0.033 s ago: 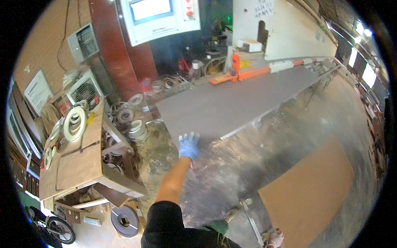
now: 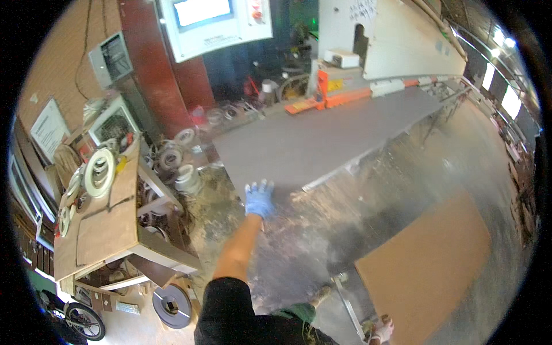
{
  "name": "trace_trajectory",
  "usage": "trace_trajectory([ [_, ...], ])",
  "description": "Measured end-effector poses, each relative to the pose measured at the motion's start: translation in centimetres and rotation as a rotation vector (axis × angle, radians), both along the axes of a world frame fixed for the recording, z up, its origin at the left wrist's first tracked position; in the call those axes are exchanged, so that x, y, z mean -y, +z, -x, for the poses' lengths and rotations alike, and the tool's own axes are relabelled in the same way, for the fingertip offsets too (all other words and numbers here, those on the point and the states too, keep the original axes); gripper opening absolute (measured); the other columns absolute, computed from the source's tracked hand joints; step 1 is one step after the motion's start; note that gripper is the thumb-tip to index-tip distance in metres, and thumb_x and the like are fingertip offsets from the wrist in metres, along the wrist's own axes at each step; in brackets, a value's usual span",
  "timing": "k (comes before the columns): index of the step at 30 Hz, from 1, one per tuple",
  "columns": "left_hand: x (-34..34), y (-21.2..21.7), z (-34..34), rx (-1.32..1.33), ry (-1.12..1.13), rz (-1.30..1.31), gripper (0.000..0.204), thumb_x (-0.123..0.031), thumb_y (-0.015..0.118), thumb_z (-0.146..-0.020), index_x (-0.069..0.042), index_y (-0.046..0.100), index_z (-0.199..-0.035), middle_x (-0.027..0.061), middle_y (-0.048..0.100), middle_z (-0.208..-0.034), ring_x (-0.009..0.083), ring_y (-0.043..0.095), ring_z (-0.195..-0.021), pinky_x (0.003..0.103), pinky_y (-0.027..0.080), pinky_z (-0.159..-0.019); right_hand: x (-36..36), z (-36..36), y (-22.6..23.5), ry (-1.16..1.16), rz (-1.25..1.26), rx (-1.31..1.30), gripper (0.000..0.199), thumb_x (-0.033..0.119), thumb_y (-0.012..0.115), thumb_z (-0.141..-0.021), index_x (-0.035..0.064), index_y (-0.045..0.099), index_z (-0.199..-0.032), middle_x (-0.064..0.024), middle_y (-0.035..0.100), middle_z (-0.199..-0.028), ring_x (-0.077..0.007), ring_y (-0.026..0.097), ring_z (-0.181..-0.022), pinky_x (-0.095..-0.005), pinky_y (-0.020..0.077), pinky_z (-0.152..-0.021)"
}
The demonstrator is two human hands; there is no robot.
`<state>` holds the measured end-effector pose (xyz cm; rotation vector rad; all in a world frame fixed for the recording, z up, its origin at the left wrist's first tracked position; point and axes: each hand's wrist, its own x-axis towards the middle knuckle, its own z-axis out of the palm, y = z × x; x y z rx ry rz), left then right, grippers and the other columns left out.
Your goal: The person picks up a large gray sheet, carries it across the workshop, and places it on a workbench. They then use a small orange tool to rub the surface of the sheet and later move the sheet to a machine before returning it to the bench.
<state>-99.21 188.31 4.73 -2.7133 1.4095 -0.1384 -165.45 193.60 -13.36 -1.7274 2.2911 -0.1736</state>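
Observation:
My left hand [image 2: 259, 199], in a blue glove with pale fingertips, lies with its fingers spread at the near left corner of a long dark grey panel [image 2: 310, 138]. The panel lies flat, stretching away to the far right. At the lower right, my right hand [image 2: 382, 331], in a pale glove, is at the near left edge of a large brown board [image 2: 431, 264]. Its fingers are small and blurred, so their grip on the board cannot be made out. A metal bar [image 2: 349, 310] runs beside that hand.
A wooden workbench [image 2: 109, 230] with rolls of edge banding [image 2: 99, 172] stands at left. More rolls [image 2: 187, 179] lie below the panel's left end. A grey coil [image 2: 172, 306] rests on the floor. Behind the panel are an orange machine guard [image 2: 347, 98] and a white control box [image 2: 218, 29].
The view has shifted slightly, so most things sit a little further left and higher. My left hand stays spread at the panel's corner, and my right hand stays beside the brown board.

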Motion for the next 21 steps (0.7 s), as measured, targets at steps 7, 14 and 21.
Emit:
trace_trajectory([
  [7, 6.6, -0.7, 1.4, 0.030, -0.066, 0.118, 0.068, -0.037, 0.060, -0.076, -0.017, 0.032, -0.135, 0.0079, 0.029, -0.141, 0.0334, 0.032, -0.124, 0.049, 0.021, -0.103, 4.5, 3.5, -4.2, -0.073, -0.438, -0.168, 0.097, 0.046, 0.076, -0.056, 0.0177, 0.028, -0.135, -0.0123, 0.033, -0.134, -0.0296, 0.040, -0.119, -0.0383, 0.0382, -0.096],
  [14, 14.3, -11.8, 13.8, 0.128, -0.591, -0.164, 0.076, -0.057, 0.058, -0.065, -0.014, 0.045, -0.127, 0.0204, 0.042, -0.126, 0.0391, 0.039, -0.114, 0.052, 0.027, -0.095, 8.0, 7.9, -7.4, -0.018, -0.389, -0.321, 0.065, 0.036, 0.058, -0.076, 0.0203, 0.030, -0.133, -0.0155, 0.033, -0.132, -0.0331, 0.037, -0.117, -0.0481, 0.0401, -0.092],
  [21, 15.5, -20.4, 35.0, -0.583, -0.831, -0.503, 0.105, -0.055, 0.067, -0.062, -0.016, 0.011, -0.142, 0.0174, 0.025, -0.141, 0.0409, 0.035, -0.121, 0.048, 0.032, -0.098, 11.8, 9.2, -2.6, -0.063, -0.550, -0.338, 0.084, 0.039, 0.065, -0.071, 0.0171, 0.018, -0.137, -0.0165, 0.018, -0.138, -0.0395, 0.024, -0.122, -0.0516, 0.0396, -0.092],
])
